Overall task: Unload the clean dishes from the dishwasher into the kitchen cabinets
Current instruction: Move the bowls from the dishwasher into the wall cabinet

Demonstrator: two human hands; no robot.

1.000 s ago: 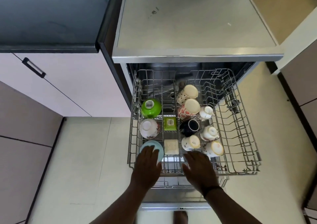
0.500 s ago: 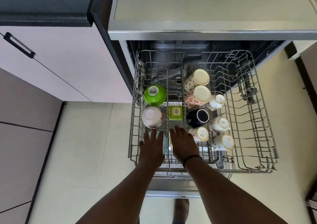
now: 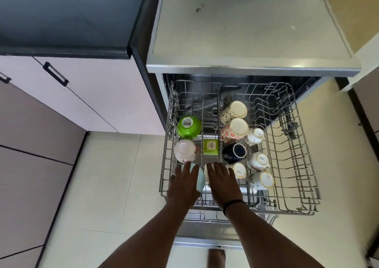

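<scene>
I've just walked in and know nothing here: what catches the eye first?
Two bare hands, the left hand on a pale blue bowl and the right hand beside it, reach into the front of a pulled-out wire rack. A bright green bowl sits upturned at the rack's back left.

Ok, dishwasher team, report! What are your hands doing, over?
Left hand on blue bowl, right hand on white dish. Neither lifted yet. Rack out, nothing in the way.
</scene>
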